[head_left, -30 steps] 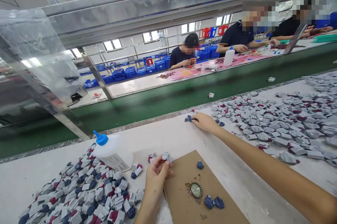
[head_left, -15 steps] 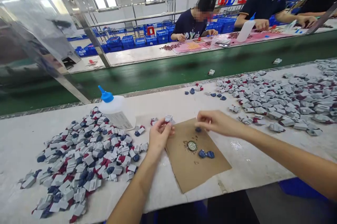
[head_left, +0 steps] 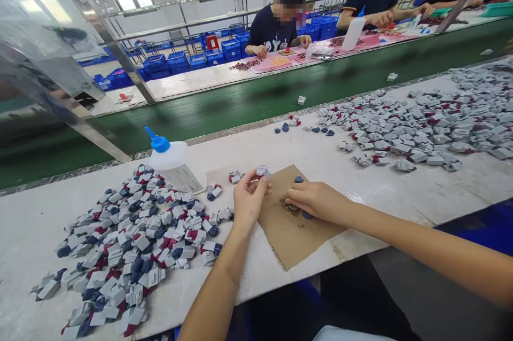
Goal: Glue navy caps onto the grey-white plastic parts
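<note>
Head view: left hand (head_left: 249, 198) grip pinches grey piece (head_left: 262, 170); right hand (head_left: 317, 200) grip unclear; bottle label (head_left: 183, 177) unreadable.

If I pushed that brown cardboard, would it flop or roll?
The cardboard would probably slide, not roll: it lies flat. It looks thin, so likely light and bendy. The blue piece near its far corner might shift, as it looks loose.
</note>
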`<state>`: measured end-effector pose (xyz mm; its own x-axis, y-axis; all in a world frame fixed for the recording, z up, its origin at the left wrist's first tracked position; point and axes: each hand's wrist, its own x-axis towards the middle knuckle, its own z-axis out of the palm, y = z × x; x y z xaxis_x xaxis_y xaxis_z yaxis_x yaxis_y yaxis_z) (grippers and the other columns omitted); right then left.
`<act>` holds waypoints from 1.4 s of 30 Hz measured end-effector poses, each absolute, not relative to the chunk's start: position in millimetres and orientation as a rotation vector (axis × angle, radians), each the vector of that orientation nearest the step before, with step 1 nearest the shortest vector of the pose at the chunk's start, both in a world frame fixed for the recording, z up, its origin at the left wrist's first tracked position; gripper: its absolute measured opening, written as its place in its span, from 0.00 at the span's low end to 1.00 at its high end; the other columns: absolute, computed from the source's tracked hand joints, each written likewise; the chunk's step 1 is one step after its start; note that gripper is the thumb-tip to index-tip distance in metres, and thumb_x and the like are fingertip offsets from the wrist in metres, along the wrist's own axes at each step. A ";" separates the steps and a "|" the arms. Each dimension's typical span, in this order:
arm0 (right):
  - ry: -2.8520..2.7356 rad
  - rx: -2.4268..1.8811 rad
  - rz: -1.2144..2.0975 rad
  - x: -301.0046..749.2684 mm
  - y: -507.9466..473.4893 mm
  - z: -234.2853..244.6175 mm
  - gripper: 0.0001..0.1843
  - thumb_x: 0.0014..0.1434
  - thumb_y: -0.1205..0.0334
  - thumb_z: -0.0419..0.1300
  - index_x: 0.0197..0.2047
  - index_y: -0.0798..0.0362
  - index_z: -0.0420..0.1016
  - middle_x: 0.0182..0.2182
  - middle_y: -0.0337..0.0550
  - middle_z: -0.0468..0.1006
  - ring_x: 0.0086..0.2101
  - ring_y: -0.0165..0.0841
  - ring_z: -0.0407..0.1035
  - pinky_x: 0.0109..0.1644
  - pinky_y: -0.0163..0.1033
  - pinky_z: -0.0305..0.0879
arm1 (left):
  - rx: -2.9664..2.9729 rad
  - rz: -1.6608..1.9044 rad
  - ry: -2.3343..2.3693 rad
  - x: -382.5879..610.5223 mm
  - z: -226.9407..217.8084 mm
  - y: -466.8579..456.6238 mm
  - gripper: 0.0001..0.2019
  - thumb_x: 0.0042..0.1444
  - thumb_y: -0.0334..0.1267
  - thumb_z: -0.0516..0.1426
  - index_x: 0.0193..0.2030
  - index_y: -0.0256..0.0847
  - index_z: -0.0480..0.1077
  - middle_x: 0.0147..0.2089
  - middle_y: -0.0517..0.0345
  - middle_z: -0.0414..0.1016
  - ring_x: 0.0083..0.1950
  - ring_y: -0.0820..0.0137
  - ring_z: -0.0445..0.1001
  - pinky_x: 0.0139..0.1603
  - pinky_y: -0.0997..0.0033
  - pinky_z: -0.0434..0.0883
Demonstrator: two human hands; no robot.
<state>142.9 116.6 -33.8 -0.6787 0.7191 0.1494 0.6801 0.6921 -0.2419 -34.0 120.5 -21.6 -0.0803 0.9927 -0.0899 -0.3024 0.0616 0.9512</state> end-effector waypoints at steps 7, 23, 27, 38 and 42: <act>-2.717 -1.053 0.233 140.5 109.4 -30.5 0.14 0.60 0.71 0.45 0.27 0.54 0.66 0.24 0.44 0.69 0.23 0.30 0.61 0.25 0.36 0.47 | 0.854 1.436 1.074 -43.0 -14.0 120.2 0.13 0.44 0.38 0.62 0.38 0.36 0.71 0.32 0.60 0.71 0.29 0.76 0.72 0.31 0.74 0.73; -1.729 -1.133 0.884 123.9 122.5 38.7 0.15 0.56 0.51 0.56 0.26 0.54 0.67 0.20 0.36 0.67 0.21 0.26 0.61 0.23 0.31 0.57 | 0.867 1.151 0.836 -35.9 -7.0 105.6 0.14 0.40 0.41 0.66 0.33 0.37 0.76 0.30 0.58 0.77 0.29 0.72 0.76 0.30 0.76 0.73; -1.842 -1.129 0.752 120.3 118.0 39.8 0.13 0.58 0.54 0.55 0.27 0.54 0.69 0.21 0.37 0.70 0.22 0.26 0.60 0.23 0.32 0.56 | 0.850 1.142 0.804 -35.3 -7.0 104.7 0.14 0.39 0.42 0.66 0.34 0.38 0.76 0.29 0.59 0.77 0.29 0.72 0.76 0.29 0.76 0.72; -1.935 -1.110 0.560 119.6 112.0 45.1 0.13 0.59 0.57 0.54 0.26 0.53 0.68 0.20 0.36 0.70 0.20 0.25 0.60 0.22 0.32 0.54 | 0.801 1.166 0.792 -34.6 -6.0 104.8 0.14 0.40 0.41 0.66 0.34 0.37 0.76 0.29 0.58 0.76 0.29 0.74 0.74 0.28 0.79 0.71; -1.945 -1.128 0.547 117.0 112.7 42.7 0.13 0.59 0.57 0.54 0.26 0.53 0.69 0.20 0.37 0.71 0.21 0.25 0.60 0.23 0.31 0.55 | 0.821 1.178 0.801 -34.3 -5.2 103.4 0.14 0.40 0.41 0.66 0.34 0.38 0.76 0.28 0.59 0.76 0.29 0.74 0.74 0.29 0.78 0.72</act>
